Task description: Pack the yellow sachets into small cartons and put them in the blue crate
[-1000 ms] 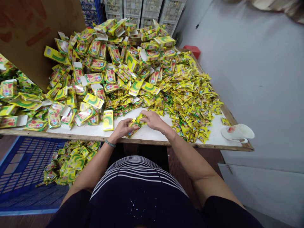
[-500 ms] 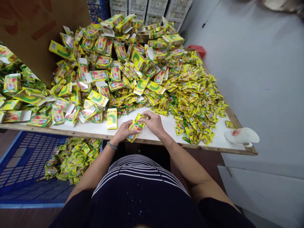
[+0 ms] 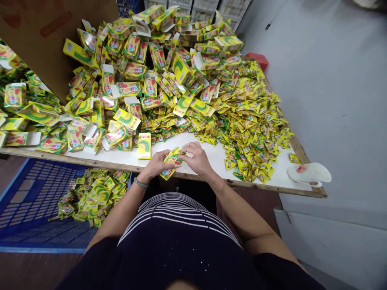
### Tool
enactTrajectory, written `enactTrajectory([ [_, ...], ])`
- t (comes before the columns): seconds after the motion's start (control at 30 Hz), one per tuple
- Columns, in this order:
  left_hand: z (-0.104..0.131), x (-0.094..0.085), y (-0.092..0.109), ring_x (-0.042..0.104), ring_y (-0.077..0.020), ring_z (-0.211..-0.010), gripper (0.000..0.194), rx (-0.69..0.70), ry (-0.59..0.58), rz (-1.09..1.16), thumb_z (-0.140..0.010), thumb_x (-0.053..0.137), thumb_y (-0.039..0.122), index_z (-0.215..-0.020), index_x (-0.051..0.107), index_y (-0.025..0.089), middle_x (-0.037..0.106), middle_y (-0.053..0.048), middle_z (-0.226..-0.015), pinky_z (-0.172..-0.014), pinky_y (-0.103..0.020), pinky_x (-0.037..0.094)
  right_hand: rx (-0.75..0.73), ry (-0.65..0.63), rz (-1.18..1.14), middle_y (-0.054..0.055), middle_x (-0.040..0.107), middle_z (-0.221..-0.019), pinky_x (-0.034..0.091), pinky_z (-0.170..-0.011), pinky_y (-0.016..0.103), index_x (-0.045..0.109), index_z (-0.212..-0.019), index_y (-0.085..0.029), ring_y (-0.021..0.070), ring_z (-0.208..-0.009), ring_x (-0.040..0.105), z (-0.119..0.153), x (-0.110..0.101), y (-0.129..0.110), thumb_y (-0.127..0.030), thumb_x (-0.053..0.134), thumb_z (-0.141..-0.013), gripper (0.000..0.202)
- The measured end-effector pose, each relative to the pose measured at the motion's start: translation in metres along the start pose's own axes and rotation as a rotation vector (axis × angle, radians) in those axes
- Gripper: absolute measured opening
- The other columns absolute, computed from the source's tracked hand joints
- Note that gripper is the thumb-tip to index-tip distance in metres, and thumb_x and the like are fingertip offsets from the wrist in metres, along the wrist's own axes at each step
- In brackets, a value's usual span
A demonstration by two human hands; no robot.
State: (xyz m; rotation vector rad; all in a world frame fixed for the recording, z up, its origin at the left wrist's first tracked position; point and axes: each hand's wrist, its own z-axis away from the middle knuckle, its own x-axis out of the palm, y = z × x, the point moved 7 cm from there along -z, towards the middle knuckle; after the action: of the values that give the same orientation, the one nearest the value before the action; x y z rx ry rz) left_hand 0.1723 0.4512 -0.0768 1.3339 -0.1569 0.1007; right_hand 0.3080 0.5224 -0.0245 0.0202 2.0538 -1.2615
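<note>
A small yellow-green carton (image 3: 169, 164) with a red fruit print is gripped in my left hand (image 3: 157, 164), its thumb lying across the front. It is tilted over the table's front edge. My right hand (image 3: 196, 159) has its fingers closed at the carton's upper end; whether they also pinch a packet there is hidden. Another carton (image 3: 144, 146), yellow with a green curve, lies on the white tabletop (image 3: 184, 139) left of my hands. A heap of small yellow packets (image 3: 250, 125) spreads to the right, and open-flapped cartons (image 3: 130, 88) are piled behind.
A blue plastic crate (image 3: 27, 201) below the table at left holds several filled-looking cartons (image 3: 96, 197). A white scoop-like cup (image 3: 310, 172) lies at the right corner. A brown cardboard sheet (image 3: 36, 44) stands at left. Grey crates (image 3: 205, 8) stack behind, beside a pale wall (image 3: 326, 80).
The view has shifted slightly. My right fingers have drawn in closer on the carton's upper end, while my left hand keeps its hold on it.
</note>
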Motion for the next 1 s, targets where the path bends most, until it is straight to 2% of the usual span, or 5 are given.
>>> enactTrajectory([
  [0.23,0.001,0.007,-0.002,0.061,-0.0146,-0.071,0.049,0.05,0.048,-0.02,-0.06,0.088,0.041,-0.094,0.065,0.014,0.068,-0.001,-0.083,-0.067,-0.026,0.047,-0.024,-0.149,0.044,0.009,0.059,-0.13,0.036,-0.112,0.053,0.079,-0.083,-0.026,0.0301,-0.123,0.041,0.011,0.019,0.007,-0.047,0.053,-0.096,0.036],
  [0.4,-0.003,0.005,-0.011,0.058,-0.0132,-0.065,0.061,0.058,0.12,0.043,-0.064,0.084,0.045,-0.11,0.058,0.015,0.064,0.002,-0.075,-0.065,-0.025,0.045,0.017,-0.153,-0.056,0.011,0.061,-0.122,0.043,-0.105,0.048,0.075,-0.078,-0.024,0.0285,-0.119,0.048,0.014,0.036,0.015,-0.048,0.057,-0.093,0.034],
  [0.6,-0.012,-0.014,-0.006,0.055,-0.0126,-0.068,0.064,0.275,0.334,-0.228,-0.08,0.074,0.042,-0.133,0.048,0.019,0.061,0.003,-0.077,-0.066,-0.024,0.04,0.115,0.082,-0.208,0.005,0.062,-0.085,0.05,-0.073,0.033,0.065,-0.074,-0.021,0.0184,-0.077,0.058,-0.009,0.024,0.029,-0.04,0.064,-0.084,0.021],
  [0.8,-0.007,-0.026,-0.015,0.061,-0.0143,-0.069,0.065,0.193,0.402,-0.293,-0.081,0.072,0.043,-0.135,0.042,0.021,0.066,0.001,-0.083,-0.066,-0.024,0.043,0.209,0.075,-0.416,0.004,0.068,-0.094,0.055,-0.08,0.034,0.066,-0.095,-0.022,0.0172,-0.08,0.063,-0.011,0.035,0.049,-0.046,0.074,-0.073,0.033],
  [1.0,0.0,-0.024,-0.02,0.064,-0.0148,-0.07,0.05,0.211,0.314,-0.358,-0.087,0.065,0.044,-0.127,0.046,0.022,0.068,-0.002,-0.092,-0.067,-0.025,0.046,0.231,0.009,-0.447,0.008,0.073,-0.103,0.054,-0.089,0.037,0.073,-0.096,-0.022,0.0212,-0.094,0.068,0.014,0.054,0.058,-0.053,0.07,-0.077,0.037],
])
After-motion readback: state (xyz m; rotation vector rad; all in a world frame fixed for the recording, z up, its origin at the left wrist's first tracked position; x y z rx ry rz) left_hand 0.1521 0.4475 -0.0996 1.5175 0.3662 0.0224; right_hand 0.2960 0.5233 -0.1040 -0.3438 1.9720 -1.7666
